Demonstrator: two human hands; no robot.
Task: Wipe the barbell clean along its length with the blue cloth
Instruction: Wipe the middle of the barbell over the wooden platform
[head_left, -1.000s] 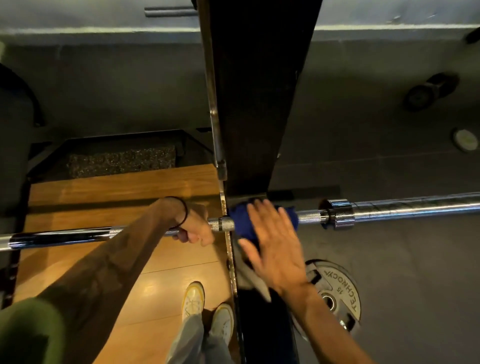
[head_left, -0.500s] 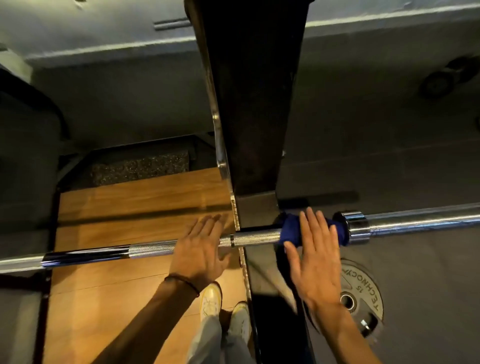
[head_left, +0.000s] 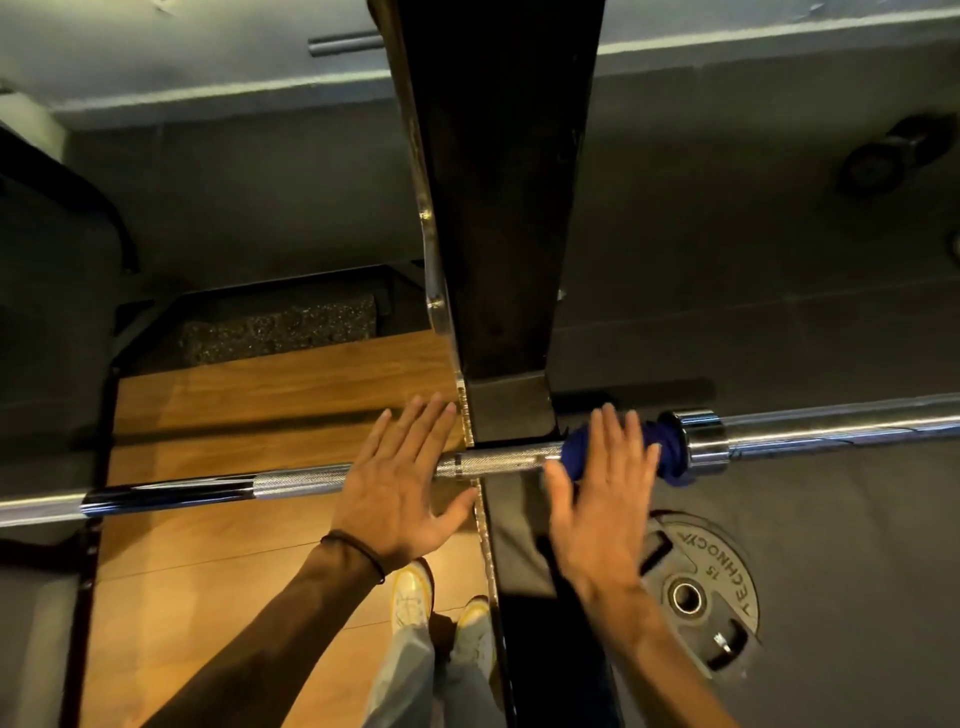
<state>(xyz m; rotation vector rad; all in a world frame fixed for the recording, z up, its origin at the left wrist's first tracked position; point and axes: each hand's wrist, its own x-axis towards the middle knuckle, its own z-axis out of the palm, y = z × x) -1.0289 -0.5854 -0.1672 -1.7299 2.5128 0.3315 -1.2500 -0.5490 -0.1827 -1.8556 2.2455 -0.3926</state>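
while left hand (head_left: 399, 483) lies flat, splayed on barbell (head_left: 301, 480), right hand (head_left: 605, 488) flat, presses blue cloth (head_left: 665, 452).

Left hand (head_left: 397, 486) flat, palm down, fingers spread and extended forward, thumb out to right; dark band round wrist. Right hand (head_left: 602, 493) likewise flat, fingers straight and slightly splayed, thumb pointing left. Both forearms reaching forward.
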